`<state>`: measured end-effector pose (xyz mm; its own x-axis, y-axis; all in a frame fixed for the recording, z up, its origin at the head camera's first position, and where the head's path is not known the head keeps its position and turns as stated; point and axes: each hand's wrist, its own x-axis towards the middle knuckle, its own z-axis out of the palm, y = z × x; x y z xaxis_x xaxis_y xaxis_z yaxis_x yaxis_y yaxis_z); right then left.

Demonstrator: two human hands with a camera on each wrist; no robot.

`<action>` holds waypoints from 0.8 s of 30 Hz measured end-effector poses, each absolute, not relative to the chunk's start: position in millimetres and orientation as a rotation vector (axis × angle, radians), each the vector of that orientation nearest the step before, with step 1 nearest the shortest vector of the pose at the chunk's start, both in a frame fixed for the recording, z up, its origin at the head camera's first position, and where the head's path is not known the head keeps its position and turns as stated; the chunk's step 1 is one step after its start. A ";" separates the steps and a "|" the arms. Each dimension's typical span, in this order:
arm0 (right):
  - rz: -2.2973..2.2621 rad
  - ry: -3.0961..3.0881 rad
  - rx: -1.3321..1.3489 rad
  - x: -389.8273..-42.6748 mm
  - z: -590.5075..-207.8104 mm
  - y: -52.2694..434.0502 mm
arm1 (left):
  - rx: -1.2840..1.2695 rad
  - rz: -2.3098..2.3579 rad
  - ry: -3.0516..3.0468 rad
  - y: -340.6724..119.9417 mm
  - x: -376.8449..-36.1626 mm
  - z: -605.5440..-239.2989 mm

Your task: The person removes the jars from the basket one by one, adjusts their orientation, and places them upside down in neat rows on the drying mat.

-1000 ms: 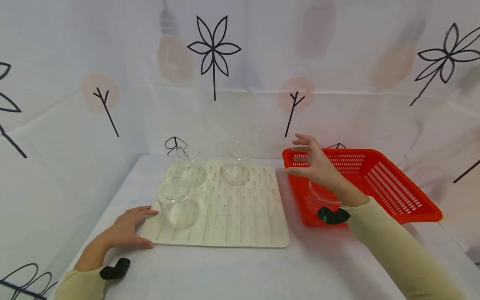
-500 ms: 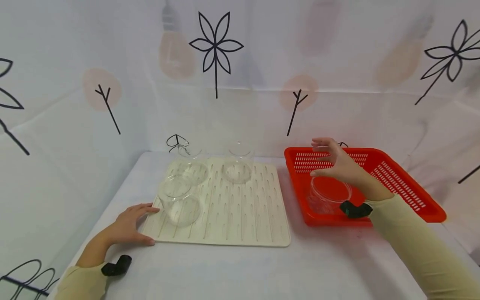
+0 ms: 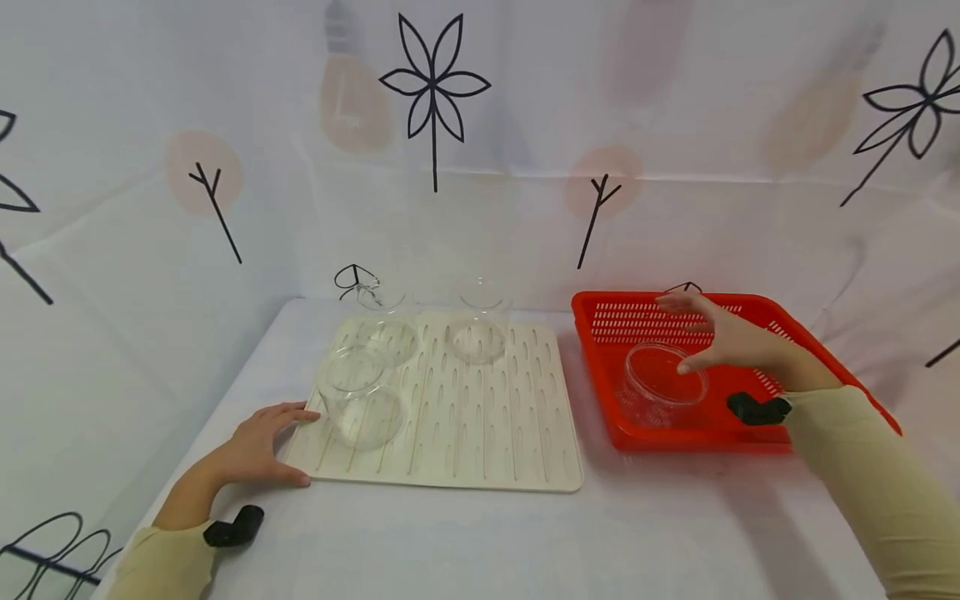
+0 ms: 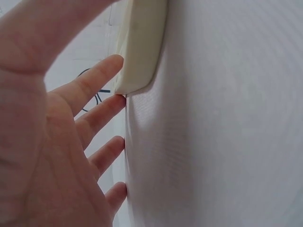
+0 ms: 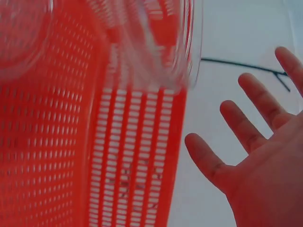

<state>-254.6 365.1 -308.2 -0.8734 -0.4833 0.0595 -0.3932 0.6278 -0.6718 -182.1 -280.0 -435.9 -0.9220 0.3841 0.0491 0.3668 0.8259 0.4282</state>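
While upright, glass bowl [image 3: 663, 385] mouth-up in basket [image 3: 817, 367]

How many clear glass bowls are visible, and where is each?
4: a near-left bowl on the cream drying mat, a back-left bowl, a back-middle bowl, and one in the red basket, the basket bowl. None seems hidden.

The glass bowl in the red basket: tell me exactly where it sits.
In the head view the glass bowl sits in the near-left part of the red basket, right of the cream drying mat, with the open right hand just beside it.
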 end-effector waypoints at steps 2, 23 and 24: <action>-1.058 2.702 -0.727 -254.7 -309.6 373.3 | 0.612 0.690 2.962 -279.9 -181.9 -436.2; -0.980 2.339 -0.624 -258.9 -336.0 405.4 | 0.626 0.699 2.976 -281.0 -183.5 -437.4; -0.985 2.332 -0.615 -259.1 -336.1 403.6 | 0.623 0.696 2.976 -281.0 -183.6 -437.9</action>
